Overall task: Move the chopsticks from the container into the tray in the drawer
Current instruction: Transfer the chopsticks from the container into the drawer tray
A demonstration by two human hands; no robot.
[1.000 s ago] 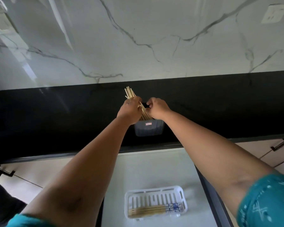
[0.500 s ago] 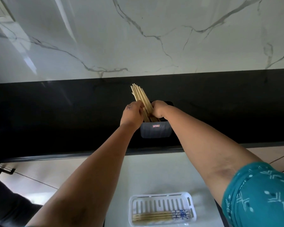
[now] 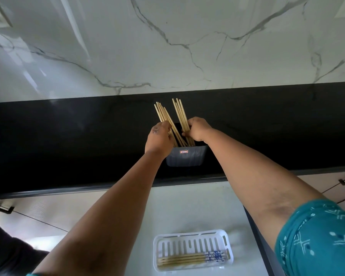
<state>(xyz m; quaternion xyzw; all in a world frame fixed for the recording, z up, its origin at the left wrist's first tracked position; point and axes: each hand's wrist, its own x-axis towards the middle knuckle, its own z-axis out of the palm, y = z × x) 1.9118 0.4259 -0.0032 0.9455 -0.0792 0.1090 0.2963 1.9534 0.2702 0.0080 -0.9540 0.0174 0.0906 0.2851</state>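
Nearest the camera, at 6 o'clock, the white slotted tray [image 3: 193,250] lies in the open drawer [image 3: 187,206]. It holds a few chopsticks with blue-patterned ends, laid flat along its near edge; the rest of the tray floor is bare. Judgement: the transfer is started but far from finished.

Both forearms reach away from the camera toward 12 o'clock, above the drawer and across the black counter [image 3: 68,140].

The grey container [image 3: 185,158] stands on the counter just beyond the drawer front. The chopsticks [image 3: 179,116] stand in it, lower ends inside, upper ends fanned upward in two groups.

The left hand [image 3: 159,139] is closed around the left group, which leans toward 11 o'clock. The right hand [image 3: 198,129] is closed around the right group, which stands closer to upright. The two groups are apart at the top and converge at the container mouth. Whether any sticks remain ungripped inside cannot be told.

Beyond the counter, the marble wall [image 3: 167,46] fills the far field.

Remaining, by judgement:
1. Lift both groups clear of the container.
2. Carry them back toward 6 o'clock.
3. Lay them flat in the tray beside those already there.
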